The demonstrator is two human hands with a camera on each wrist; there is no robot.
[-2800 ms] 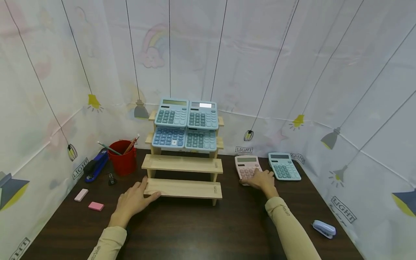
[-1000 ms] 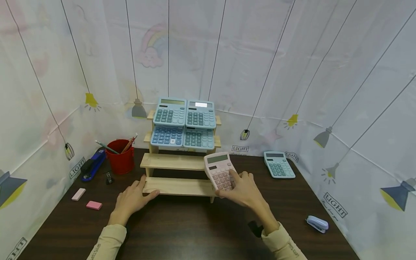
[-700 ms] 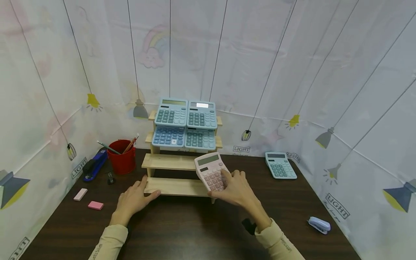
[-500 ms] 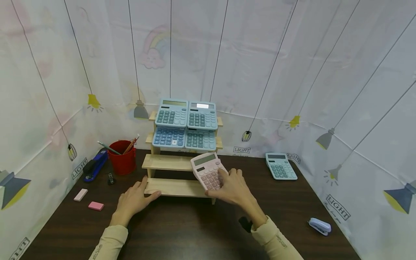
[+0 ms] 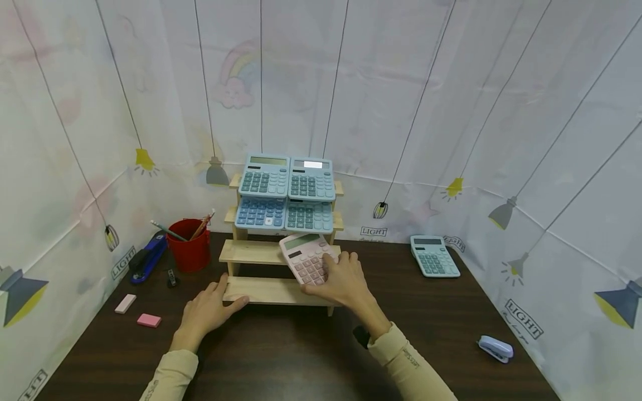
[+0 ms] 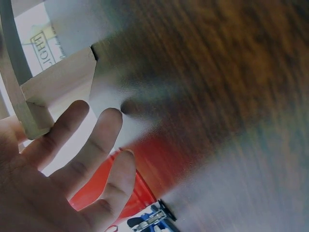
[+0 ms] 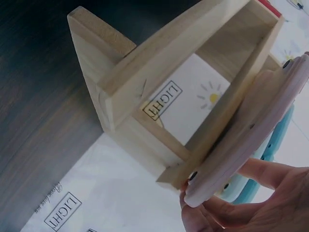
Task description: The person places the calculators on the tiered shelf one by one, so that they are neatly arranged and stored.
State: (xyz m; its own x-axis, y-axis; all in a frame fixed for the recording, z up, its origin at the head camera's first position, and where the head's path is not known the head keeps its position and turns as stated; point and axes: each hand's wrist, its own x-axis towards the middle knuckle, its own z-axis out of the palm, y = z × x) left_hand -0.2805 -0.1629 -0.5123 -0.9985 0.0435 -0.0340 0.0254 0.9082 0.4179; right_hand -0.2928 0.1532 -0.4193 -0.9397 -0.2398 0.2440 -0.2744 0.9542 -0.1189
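My right hand (image 5: 346, 280) grips a pink calculator (image 5: 301, 257) by its lower right part, fingers and thumb at its edges. Tilted, the calculator overlaps the second-lowest step of a wooden tiered stand (image 5: 276, 291). In the right wrist view, its edge (image 7: 251, 126) is right by a wooden step. My left hand (image 5: 207, 312) touches the left end of the lowest step, thumb along the front. In the left wrist view its other fingers (image 6: 87, 150) are spread and fairly straight beside the stand. Several blue calculators (image 5: 264, 175) lie on the two upper steps.
Another blue calculator (image 5: 435, 257) lies at the back right, with a small pale stapler (image 5: 495, 348) nearer. On the left stand a red bucket (image 5: 189, 250) with pencils, a blue stapler (image 5: 147, 259), a small sharpener (image 5: 172, 278) and two erasers (image 5: 149, 320). Printed cloth (image 5: 401, 111) surrounds the table.
My right hand took the pink calculator from the table at the right and brought it left, over the stand's lower steps. My left hand stayed at the stand's left end.
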